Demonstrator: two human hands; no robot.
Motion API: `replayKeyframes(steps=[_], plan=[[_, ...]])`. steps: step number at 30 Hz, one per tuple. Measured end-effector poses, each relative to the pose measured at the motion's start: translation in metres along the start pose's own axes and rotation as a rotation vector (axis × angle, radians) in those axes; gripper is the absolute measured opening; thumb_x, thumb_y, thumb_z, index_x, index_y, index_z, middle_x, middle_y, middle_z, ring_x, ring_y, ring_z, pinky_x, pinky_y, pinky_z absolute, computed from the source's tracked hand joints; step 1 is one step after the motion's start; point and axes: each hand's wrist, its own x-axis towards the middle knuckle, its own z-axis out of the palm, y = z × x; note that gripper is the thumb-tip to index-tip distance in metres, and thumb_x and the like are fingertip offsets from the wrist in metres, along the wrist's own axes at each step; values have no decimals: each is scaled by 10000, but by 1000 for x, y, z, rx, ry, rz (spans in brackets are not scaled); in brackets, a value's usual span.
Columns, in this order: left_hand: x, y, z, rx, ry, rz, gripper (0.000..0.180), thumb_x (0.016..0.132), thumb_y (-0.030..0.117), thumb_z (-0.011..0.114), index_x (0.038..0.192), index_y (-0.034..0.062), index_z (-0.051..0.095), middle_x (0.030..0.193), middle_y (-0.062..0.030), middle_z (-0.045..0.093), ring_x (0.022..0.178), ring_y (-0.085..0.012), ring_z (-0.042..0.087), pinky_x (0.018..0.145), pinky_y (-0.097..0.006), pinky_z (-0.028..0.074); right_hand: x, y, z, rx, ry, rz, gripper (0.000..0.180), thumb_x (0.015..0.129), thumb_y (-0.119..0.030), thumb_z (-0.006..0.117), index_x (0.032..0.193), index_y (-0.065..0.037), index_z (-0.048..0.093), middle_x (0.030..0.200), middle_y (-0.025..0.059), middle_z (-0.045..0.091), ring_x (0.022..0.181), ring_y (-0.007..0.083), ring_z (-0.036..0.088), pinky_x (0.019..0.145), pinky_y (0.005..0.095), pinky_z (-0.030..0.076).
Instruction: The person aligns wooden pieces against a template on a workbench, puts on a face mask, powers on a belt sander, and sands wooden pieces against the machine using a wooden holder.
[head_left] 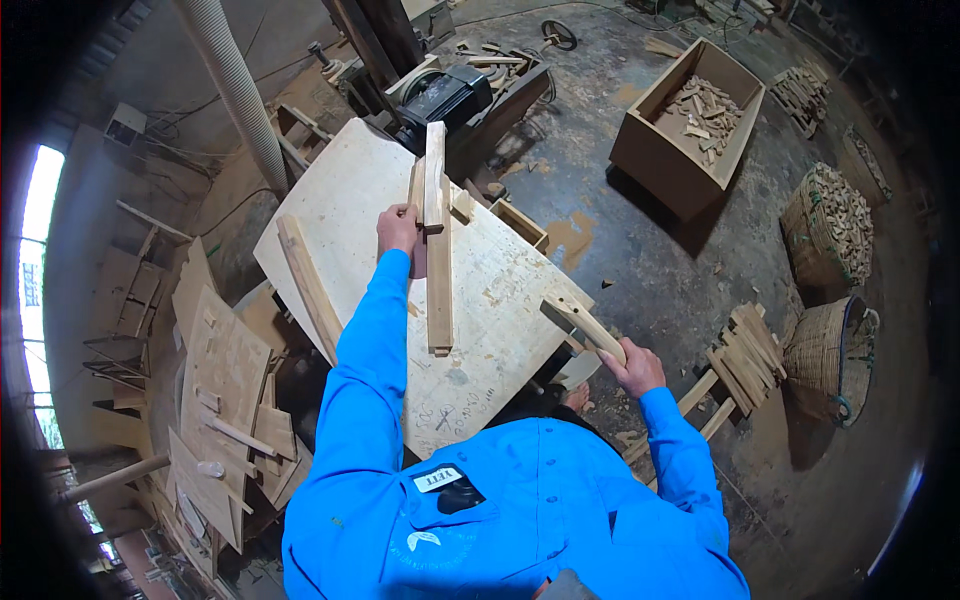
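My left hand [398, 230] reaches across the pale worktable [490, 330], its fingers curled at the end of a short wooden piece [416, 192]. That piece lies along a long wooden strip [440, 290], and a lighter wooden block [434, 175] sits on top beside it. Off the table's right edge, my right hand [638, 368] grips the near end of a flat wooden slat [586, 325]. The slat's far end overlaps the table edge. Another wooden bar [310, 290] lies on the table, left of my left forearm.
A black motor [446, 98] stands behind the table, and a ribbed hose [235, 85] rises at its left. On the right are a wooden box [650, 150] of offcuts, stacked slats [745, 360] and wicker baskets [820, 355]. Boards [225, 375] lean at the left.
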Motion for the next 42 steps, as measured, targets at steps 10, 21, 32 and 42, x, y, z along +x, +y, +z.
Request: replayKeyframes(steps=[10,21,32,42], plan=[[28,22,17,-261,-15,-132,301,865,221,773,1047,-19,778,937,-171,774,757,-238,764,694,-353,637,1,8,5,-12,-20,-11,497,959,-555,629,975,-59,649,827,244,699,822,458,692,718,557,521],[28,39,19,-301,-59,-213,278,878,173,791,1087,-8,765,874,-139,762,689,-187,732,606,-326,597,3,3,1,-25,-61,21,487,962,-536,635,1028,-53,646,865,262,710,843,469,695,729,563,530],[44,3,30,-88,90,57,335,939,259,743,1219,76,753,887,-106,770,732,-171,720,690,-332,586,8,10,17,-12,-17,-50,460,962,-526,638,1054,-75,642,828,252,709,805,461,703,712,558,541],[37,17,26,-92,79,42,326,928,260,741,1213,103,761,1002,-138,786,800,-220,755,774,-367,589,12,27,35,-47,-13,-50,454,971,-516,629,1054,-70,641,870,257,716,841,470,701,723,567,537]])
